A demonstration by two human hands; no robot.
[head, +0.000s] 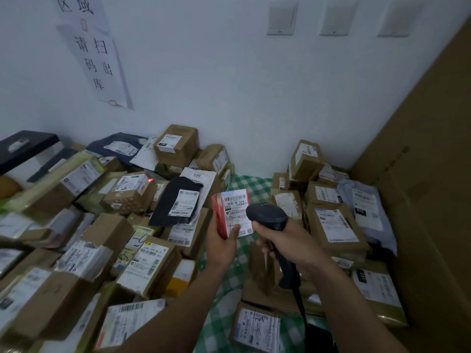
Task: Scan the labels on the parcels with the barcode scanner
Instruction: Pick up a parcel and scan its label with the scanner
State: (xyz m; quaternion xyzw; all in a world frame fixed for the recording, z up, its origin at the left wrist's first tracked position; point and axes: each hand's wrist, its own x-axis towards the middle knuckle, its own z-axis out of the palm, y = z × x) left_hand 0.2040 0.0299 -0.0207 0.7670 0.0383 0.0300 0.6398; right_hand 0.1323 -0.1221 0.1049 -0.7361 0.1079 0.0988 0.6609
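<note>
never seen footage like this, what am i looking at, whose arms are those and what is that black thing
There is no machine here. A person wears a camera on the head, so this single picture looks forward and down at their own arms. The left hand holds up a small red parcel with its white label facing the camera. The right hand grips a black barcode scanner close beside that label, and its cable hangs down. Around them, cardboard boxes and mailing bags, most with labels, lie piled on a green checked cloth against a white wall. A red dot of light shows on a box in the left pile. A paper sign hangs on the wall.
</note>
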